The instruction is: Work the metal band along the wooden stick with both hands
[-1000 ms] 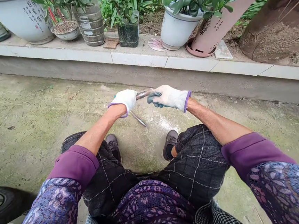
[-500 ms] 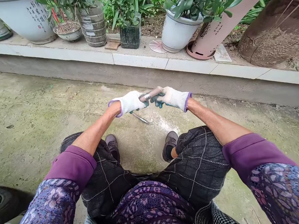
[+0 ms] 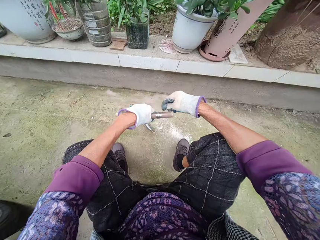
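Note:
My left hand [image 3: 141,115], in a white knit glove with a purple cuff, is closed around a brownish tube [image 3: 166,114]. Silvery wire or a metal band wraps the tube beside my fingers, and its free end points right. Just above that end is my right hand [image 3: 181,102], in a matching glove, with grey-coated fingers curled; whatever they may hold is hidden. Below my left hand shows a thin metal-tipped piece [image 3: 150,127]; I cannot tell whether it lies on the ground or hangs from the hand. White powder [image 3: 174,130] is scattered on the concrete beneath.
A low tiled ledge [image 3: 146,63] runs across in front, bearing several potted plants, among them a white pot [image 3: 190,31] and a pink planter [image 3: 222,36]. A large brown jar [image 3: 284,34] leans at right. At lower left is a black tyre [image 3: 10,219].
The tube has swung from slanting up to nearly level. Its right end has come away from my right hand's fingers and sits lower. The metal-tipped piece has shifted left and shows less.

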### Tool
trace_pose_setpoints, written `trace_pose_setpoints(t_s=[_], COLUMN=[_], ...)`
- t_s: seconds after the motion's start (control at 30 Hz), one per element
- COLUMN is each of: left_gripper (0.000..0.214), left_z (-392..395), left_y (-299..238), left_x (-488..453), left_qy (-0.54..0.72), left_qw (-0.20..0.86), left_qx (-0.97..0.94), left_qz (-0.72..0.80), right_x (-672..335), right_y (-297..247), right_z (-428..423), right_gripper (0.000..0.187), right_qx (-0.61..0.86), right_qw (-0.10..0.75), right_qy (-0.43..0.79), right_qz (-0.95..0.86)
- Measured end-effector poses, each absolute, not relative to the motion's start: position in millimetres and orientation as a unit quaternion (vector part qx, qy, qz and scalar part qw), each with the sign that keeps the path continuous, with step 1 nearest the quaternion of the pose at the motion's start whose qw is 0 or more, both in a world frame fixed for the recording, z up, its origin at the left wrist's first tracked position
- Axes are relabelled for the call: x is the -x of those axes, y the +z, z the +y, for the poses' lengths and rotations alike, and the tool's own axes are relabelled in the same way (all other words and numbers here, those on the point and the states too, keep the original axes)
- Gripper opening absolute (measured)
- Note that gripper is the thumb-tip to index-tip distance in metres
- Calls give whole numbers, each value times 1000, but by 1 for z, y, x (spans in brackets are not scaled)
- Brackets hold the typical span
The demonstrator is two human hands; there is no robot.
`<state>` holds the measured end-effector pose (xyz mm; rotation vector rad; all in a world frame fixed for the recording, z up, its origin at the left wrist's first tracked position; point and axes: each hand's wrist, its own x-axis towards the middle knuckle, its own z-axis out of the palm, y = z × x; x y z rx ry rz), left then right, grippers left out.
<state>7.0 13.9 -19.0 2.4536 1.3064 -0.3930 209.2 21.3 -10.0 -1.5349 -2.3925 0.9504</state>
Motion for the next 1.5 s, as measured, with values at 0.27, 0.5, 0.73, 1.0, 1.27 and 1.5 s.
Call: trace_pose_setpoints(t_s=[0.27, 0.5, 0.73, 1.0, 1.27, 1.5], left_gripper=[33, 34, 26, 34, 33, 30], left_z=[19, 19, 13, 3, 24, 22], left_y=[4, -16, -5, 6, -3, -18], left_x=[2, -5, -9, 0, -1, -4], left_qy=[4, -124, -150, 10, -52, -159], left_qw=[253, 36, 136, 376, 123, 72], left_qx=[-818, -839, -865, -780, -821, -855], left_qz=[517, 529, 460, 501, 556, 488], right_x=[-204, -197, -215, -209, -199, -205], right_y=[-10, -2, 1, 5, 2, 8], right_z=[12, 5, 17, 12, 3, 8], right_gripper=[17, 13, 19, 16, 19, 19], right_qx=[495, 526, 498, 486, 498, 511], right_qw=[146, 66, 107, 183, 118, 79], right_qy=[433, 341, 354, 489, 425, 267], right_qz=[-739, -777, -784, -701, -747, -814])
